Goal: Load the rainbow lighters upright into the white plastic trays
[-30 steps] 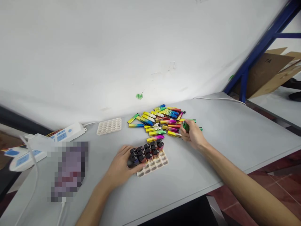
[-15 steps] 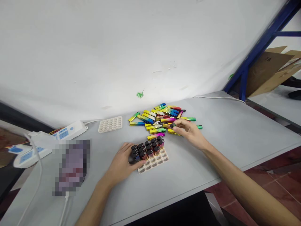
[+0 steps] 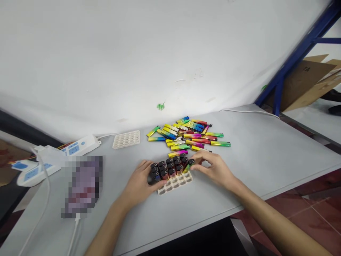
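carried from the pile, a green-yellow lighter (image 3: 188, 165) is pinched in the right hand (image 3: 213, 167) over the near tray (image 3: 176, 185)'s right end, while the left hand (image 3: 142, 181), half curled, steadies its left end.

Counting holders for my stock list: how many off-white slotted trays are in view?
2: one near the wall, beside a power strip; another by the left hand, partly filled with lighters. None seems hidden.

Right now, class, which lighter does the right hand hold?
The tilted green-and-yellow lighter at the right end of the near tray; the right hand grips only it.
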A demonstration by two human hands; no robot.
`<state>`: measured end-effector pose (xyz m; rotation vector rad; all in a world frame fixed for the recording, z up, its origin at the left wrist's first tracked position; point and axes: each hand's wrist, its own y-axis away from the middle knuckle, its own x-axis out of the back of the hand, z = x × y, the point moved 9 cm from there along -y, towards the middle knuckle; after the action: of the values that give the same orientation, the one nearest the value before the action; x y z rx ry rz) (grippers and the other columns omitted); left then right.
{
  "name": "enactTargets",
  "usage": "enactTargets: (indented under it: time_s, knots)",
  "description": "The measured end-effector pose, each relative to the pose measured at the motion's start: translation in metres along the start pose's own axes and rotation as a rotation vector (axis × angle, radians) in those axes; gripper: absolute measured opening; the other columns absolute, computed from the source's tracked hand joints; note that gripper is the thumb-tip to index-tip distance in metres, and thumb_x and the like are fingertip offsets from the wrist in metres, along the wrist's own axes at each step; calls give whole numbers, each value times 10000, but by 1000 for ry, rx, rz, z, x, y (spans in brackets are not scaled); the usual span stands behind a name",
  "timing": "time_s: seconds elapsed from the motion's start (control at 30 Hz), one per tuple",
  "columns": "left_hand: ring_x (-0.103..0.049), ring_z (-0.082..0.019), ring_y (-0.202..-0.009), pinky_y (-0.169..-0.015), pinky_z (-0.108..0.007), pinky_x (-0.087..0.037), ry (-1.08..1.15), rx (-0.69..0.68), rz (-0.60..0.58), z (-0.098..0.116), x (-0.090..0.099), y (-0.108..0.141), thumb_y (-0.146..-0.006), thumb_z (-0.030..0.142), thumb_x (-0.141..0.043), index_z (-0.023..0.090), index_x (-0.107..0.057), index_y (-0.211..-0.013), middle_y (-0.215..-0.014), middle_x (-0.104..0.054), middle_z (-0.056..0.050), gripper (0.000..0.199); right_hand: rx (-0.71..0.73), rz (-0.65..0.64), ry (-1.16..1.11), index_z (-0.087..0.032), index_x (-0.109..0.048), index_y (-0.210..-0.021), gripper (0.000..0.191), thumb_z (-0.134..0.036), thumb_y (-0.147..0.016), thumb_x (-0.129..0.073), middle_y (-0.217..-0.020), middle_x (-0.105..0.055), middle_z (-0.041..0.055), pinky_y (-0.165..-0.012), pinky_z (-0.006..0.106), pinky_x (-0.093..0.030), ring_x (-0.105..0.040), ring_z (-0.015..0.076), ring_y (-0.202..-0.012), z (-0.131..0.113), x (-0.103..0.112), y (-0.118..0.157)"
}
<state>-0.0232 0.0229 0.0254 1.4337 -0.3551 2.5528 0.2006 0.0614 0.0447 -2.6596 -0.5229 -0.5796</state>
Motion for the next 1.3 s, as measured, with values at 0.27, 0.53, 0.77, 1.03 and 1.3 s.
enactTargets:
  time_s: [0.27, 0.53, 0.77, 1.03, 1.3]
  knots:
    - [-555, -271, -1050, -887, -421, -505, 3, 7, -2, 0, 0, 0, -820, 503, -694, 211, -648, -997, -1066, -636, -59, 344, 181, 20, 272, -252, -674, -1010, 168, -386, -920, -625, -923, -716, 53, -685, 318, -484, -648, 198, -784, -20, 1, 3]
    - [-543, -271, -1050, -895, -430, -497, 18, -3, -10, 0, 0, 0, -831, 489, -688, 207, -642, -1016, -1053, -631, -65, 340, 121, -134, 512, -230, -657, -898, 293, -505, -934, -561, -882, -711, 44, -624, 311, -429, -632, 189, -722, -12, -11, 2]
    - [-551, -274, -1044, -878, -426, -504, 15, 0, -15, 1, 0, 0, -835, 509, -673, 208, -635, -993, -1047, -632, -68, 343, -58, 106, 938, -180, -661, -941, 274, -431, -918, -555, -972, -646, 147, -807, 454, -456, -570, 320, -934, 29, 42, 0]
    - [-555, -278, -1042, -887, -437, -503, 8, 20, -15, 0, 0, 0, -820, 507, -684, 207, -646, -982, -1042, -631, -66, 342, -197, 123, 250, -227, -586, -943, 238, -446, -862, -630, -1032, -666, 71, -843, 404, -477, -613, 243, -951, 42, 72, -1]
    - [-552, -270, -1024, -864, -418, -508, 12, 7, -11, 1, 1, -1, -827, 512, -678, 206, -638, -972, -1018, -631, -63, 341, -267, 111, -471, -272, -464, -1031, 305, -553, -928, -526, -625, -450, -87, -429, 224, -283, -374, 87, -439, 45, 42, -30]
